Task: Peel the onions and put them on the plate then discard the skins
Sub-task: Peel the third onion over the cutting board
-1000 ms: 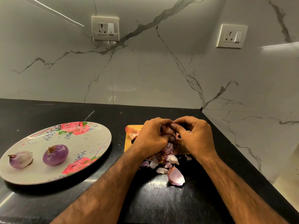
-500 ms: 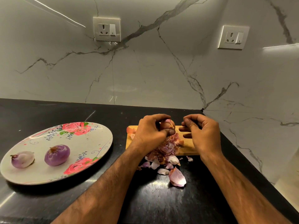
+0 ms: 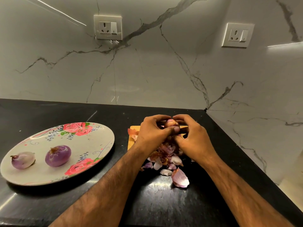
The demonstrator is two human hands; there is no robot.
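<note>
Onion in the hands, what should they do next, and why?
Probably peel a strip off. The left hand grips the onion, the right hand pinches its top, and brownish skin shows on it, unlike the peeled onions on the plate.

**Overall level:** dim, even, warm-grey. Light falls from above, and its source is out of frame.

**Glare:** a thin white streak on the marble wall (image 3: 147, 71) at upper left, and a second, softer streak at the right edge. The black countertop (image 3: 49, 112) shows a broad dull sheen at lower centre and a small glint at lower left.

**Shadows:** a soft dark band under the near rim of the plate (image 3: 105, 154). There is deep shade beneath the left hand (image 3: 152, 130) and right hand (image 3: 195, 138), which grip the onion (image 3: 170, 123).

**Focus:** sharp across the centre, with no motion blur on the hands.

**Distortion:** wide-angle. The right wall socket (image 3: 237, 35) sits skewed, and the forearms stretch wide at the bottom edge.
</note>
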